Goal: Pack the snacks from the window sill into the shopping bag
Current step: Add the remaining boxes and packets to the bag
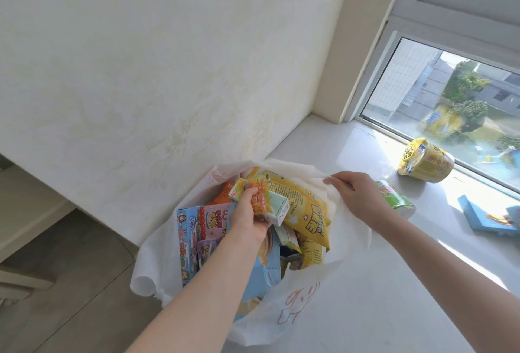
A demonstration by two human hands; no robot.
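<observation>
place: home, a room | wall (140,57) at 10 o'clock, cream patterned paper | window (450,94) at 2 o'clock — buildings and trees below | sill (365,282) at 4 o'clock

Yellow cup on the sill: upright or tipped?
Tipped. The yellow cup lies on its side on the window sill, near the glass, with its printed lid facing sideways rather than up.
</observation>
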